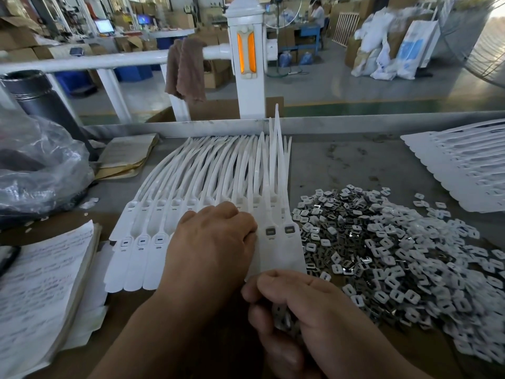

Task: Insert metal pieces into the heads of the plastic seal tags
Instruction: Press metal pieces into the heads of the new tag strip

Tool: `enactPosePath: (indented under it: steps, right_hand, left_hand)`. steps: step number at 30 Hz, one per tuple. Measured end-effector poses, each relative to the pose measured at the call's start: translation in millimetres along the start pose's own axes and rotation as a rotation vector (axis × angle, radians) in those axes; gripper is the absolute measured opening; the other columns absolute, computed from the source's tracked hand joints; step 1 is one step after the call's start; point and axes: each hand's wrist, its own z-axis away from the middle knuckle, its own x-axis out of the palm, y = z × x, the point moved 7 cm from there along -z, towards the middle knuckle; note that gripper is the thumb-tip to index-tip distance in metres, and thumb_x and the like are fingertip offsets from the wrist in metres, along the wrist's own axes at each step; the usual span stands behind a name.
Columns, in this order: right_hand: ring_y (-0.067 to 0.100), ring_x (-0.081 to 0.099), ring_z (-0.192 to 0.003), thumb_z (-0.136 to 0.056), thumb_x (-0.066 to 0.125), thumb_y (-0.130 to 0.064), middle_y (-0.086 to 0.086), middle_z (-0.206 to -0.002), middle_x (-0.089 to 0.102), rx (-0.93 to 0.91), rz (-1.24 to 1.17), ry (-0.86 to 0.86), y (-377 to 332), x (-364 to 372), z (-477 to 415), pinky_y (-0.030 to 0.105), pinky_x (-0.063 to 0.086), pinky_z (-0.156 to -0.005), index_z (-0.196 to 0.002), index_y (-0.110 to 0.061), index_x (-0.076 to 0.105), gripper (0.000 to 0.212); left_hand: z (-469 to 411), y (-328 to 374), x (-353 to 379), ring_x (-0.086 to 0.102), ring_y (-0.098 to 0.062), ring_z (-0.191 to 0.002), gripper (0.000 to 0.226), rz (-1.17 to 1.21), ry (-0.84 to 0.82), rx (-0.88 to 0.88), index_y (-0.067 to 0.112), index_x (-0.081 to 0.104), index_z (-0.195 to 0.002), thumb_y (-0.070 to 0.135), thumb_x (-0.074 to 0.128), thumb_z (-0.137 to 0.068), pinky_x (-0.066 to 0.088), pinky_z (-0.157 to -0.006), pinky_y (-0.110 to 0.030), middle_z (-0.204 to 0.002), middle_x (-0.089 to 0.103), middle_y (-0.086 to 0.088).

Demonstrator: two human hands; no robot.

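A fanned row of white plastic seal tags (142, 258) lies on the table, straps pointing away. The two rightmost tag heads (280, 230) show grey metal pieces seated in them; three heads at the left show empty slots. My left hand (213, 242) rests knuckles-up on the middle of the row, fingers curled down over the tags and hiding their heads. My right hand (306, 310) sits just below the row's near edge, fingers curled round a small bunch of metal pieces (284, 318).
A large heap of loose metal pieces and white inserts (396, 255) covers the table at right. More tags (464, 168) are stacked at far right. Paper stacks (41, 291) and a plastic bag (35, 165) lie left. A white railing (246, 64) stands behind.
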Motion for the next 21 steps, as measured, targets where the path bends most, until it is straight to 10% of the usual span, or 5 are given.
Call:
enactPosePath:
  steps: [21]
  right_hand:
    - [0.01, 0.036, -0.034, -0.078, 0.062, -0.031, 0.006, -0.064, 0.056, 0.031, -0.127, -0.034, 3, -5, -4, 0.014, 0.026, -0.034, -0.079, -0.014, 0.074, 0.021]
  left_hand:
    - [20, 3, 4, 0.059, -0.019, -0.075, 0.022, -0.148, -0.052, 0.094, 0.023, 0.075, -0.1, 0.03, 0.061, -0.085, 0.039, -0.068, -0.035, -0.088, 0.062, 0.001]
